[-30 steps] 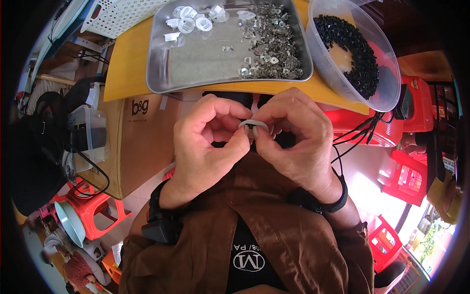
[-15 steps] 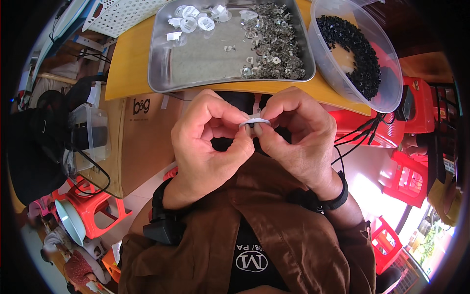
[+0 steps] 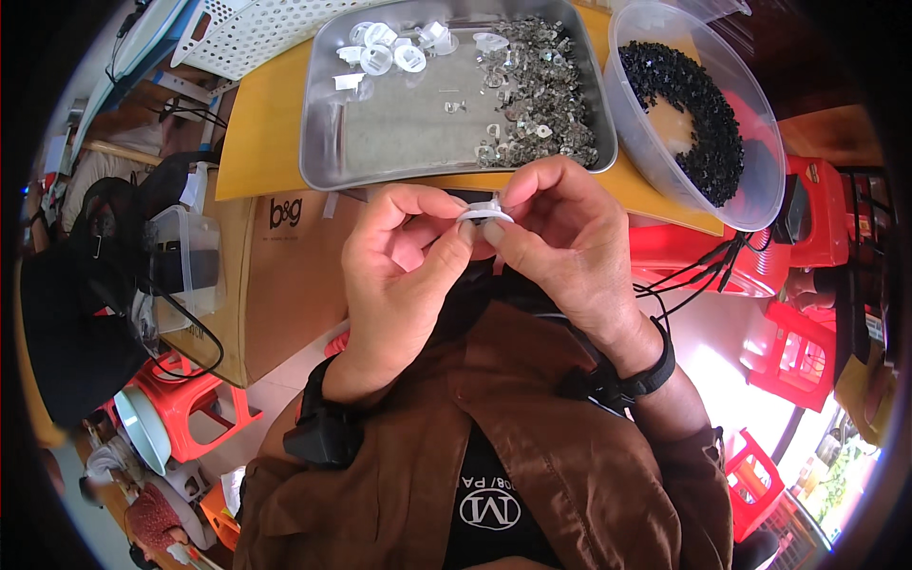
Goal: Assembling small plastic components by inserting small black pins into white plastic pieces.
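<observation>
Between both hands, just off the table's near edge, is a small white round plastic piece (image 3: 485,216) with a raised top. My left hand (image 3: 410,271) pinches its left side between thumb and fingers. On its other side my right hand (image 3: 562,252) grips it, the thumb pressed against its underside. Something dark shows beneath the rim, too small to make out. Beyond the hands, a metal tray (image 3: 389,133) bears several similar white pieces (image 3: 378,59) at its far left and a heap of small clear and metallic parts (image 3: 543,95) along its right.
A clear plastic tub (image 3: 635,114) of tiny black parts (image 3: 708,123) stands right of the tray on the yellow table (image 3: 256,123). A white perforated basket (image 3: 237,38) is at the far left. Below are a cardboard box (image 3: 285,294), red stools (image 3: 195,404) and dark cables (image 3: 708,271).
Both hands have shifted slightly left, still holding the white piece, which is now tilted more. My right fingers have moved up around its raised top. The whole view has shifted a little.
</observation>
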`<state>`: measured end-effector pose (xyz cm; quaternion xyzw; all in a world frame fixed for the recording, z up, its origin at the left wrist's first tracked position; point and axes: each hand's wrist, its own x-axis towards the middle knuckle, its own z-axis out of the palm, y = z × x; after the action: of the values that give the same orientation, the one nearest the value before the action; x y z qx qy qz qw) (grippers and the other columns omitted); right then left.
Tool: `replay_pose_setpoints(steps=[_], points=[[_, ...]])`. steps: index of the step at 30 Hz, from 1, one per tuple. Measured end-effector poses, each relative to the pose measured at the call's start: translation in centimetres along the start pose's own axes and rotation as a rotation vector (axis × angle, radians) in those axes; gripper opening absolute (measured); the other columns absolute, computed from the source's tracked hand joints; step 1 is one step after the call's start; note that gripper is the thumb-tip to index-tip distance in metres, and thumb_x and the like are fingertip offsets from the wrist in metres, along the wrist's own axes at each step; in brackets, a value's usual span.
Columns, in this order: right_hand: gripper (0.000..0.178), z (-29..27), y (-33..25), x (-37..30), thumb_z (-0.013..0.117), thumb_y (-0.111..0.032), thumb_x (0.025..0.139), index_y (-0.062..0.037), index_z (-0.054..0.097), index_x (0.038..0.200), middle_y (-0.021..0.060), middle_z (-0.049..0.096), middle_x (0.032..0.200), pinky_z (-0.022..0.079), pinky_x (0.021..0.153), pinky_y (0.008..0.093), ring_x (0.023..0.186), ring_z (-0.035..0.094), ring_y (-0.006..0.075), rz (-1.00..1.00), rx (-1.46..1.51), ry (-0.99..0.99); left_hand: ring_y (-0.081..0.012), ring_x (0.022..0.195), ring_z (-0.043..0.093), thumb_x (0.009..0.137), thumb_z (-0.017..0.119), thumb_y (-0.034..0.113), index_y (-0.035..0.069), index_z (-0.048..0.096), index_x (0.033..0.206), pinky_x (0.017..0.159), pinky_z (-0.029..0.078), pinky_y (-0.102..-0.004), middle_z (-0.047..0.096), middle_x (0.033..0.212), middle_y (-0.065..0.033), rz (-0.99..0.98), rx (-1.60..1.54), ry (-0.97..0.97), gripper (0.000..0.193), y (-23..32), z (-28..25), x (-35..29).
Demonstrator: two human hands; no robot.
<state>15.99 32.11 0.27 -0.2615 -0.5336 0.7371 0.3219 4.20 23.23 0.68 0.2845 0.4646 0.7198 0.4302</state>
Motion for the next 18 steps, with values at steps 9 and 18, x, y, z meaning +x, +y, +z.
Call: replay_pose_setpoints(steps=[9,18], points=[[0.016,0.09,0.14,0.08,0.064,0.005,0.076,-0.0007,0.053,0.086,0.0017,0.058,0.079,0.05,0.065,0.0207,0.071,0.059,0.0062,-0.05,-0.043,0.03,-0.0142,0.088,0.059,0.082,0.06,-0.008,-0.002,0.051,0.095,0.075,0.052,-0.0255,0.057,0.093,-0.0087,0.038,0.037,-0.088,0.016,-0.55,-0.54,0.26],[0.014,0.19,0.52,0.04,0.063,0.005,0.075,-0.0018,0.052,0.082,0.0002,0.057,0.076,0.049,0.063,0.02,0.07,0.059,0.0053,-0.088,-0.072,0.016,-0.01,0.078,0.058,0.073,0.059,-0.015,-0.003,0.053,0.088,0.071,0.052,-0.0231,0.053,0.087,-0.0054,0.119,0.209,-0.034,0.02,-0.78,-0.97,0.26]])
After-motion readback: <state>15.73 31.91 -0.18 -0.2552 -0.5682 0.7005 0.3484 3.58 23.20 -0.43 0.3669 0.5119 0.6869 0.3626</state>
